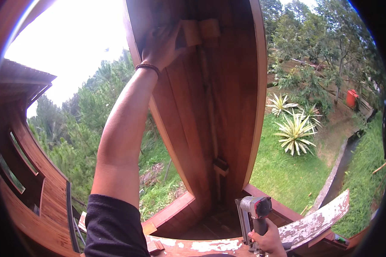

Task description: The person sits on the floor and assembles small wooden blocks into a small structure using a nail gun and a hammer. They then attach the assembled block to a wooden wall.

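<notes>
My left hand [162, 46] is raised against the upper part of a tall, dark brown wooden panel [180, 103], its fingers stretched out in deep shade. Beside its thumb side sits a small pale wood block [191, 33], and a second wood block [210, 28] is just to the right; whether the hand touches the first one is hard to tell. Low at the right, my right hand [268, 237] grips the handle of a grey and black nail gun [257, 207], held upright in front of the panel's lower end.
A curved board with flaking white paint [315, 218] crosses the near edge. Another small block [221, 166] sits lower on the panel's middle seam. A wooden wall with openings [51, 201] stands at left. Far below lie grass [283, 171], spiky plants [295, 132] and a red container [352, 98].
</notes>
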`<state>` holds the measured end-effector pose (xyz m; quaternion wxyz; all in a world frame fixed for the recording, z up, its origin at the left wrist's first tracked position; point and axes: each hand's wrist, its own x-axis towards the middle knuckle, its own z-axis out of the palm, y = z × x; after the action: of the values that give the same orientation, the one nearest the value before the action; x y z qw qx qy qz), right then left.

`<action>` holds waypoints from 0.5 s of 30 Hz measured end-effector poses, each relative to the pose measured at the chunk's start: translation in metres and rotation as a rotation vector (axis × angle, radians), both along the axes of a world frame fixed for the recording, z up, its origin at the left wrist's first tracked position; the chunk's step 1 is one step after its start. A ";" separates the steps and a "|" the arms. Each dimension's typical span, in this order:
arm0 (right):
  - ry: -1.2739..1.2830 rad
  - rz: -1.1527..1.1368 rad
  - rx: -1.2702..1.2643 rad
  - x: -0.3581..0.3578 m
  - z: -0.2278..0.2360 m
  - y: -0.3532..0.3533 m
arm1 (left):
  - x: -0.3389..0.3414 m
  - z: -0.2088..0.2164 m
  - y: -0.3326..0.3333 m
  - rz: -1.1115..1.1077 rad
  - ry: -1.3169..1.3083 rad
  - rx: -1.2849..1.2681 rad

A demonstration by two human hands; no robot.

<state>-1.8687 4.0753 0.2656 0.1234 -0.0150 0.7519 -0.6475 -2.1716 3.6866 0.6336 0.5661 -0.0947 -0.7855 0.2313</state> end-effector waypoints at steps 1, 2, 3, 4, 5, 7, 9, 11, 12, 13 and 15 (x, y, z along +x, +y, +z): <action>-0.005 -0.009 -0.050 -0.003 -0.001 0.000 | -0.001 0.001 0.000 -0.020 0.005 0.002; -0.009 -0.018 -0.100 -0.005 0.000 -0.001 | -0.002 0.003 0.000 -0.033 -0.002 0.010; 0.003 -0.027 -0.120 -0.007 0.001 -0.001 | -0.003 0.005 -0.001 -0.045 -0.008 0.020; 0.031 -0.025 -0.135 -0.015 0.003 -0.003 | -0.005 0.014 -0.002 -0.067 0.016 0.019; 0.042 -0.021 -0.145 -0.016 0.005 -0.004 | -0.005 0.016 -0.004 -0.056 0.010 0.017; 0.038 -0.031 -0.211 -0.018 0.009 -0.006 | -0.006 0.019 -0.006 -0.044 0.027 0.004; 0.010 -0.051 -0.327 -0.020 0.011 -0.007 | -0.006 0.019 -0.007 -0.066 0.042 0.004; 0.036 -0.074 -0.390 -0.023 0.013 -0.009 | -0.005 0.018 -0.008 -0.083 0.058 -0.005; 0.050 -0.080 -0.425 -0.025 0.015 -0.011 | -0.005 0.017 -0.008 -0.093 0.068 -0.016; 0.068 -0.086 -0.459 -0.027 0.016 -0.012 | -0.004 0.017 -0.007 -0.091 0.082 -0.027; 0.086 -0.100 -0.537 -0.031 0.019 -0.017 | -0.003 0.020 -0.006 -0.096 0.097 -0.044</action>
<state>-1.8997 4.0584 0.2851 0.0509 -0.0373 0.5577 -0.8276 -2.1749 3.6810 0.6539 0.6120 -0.1332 -0.7463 0.2252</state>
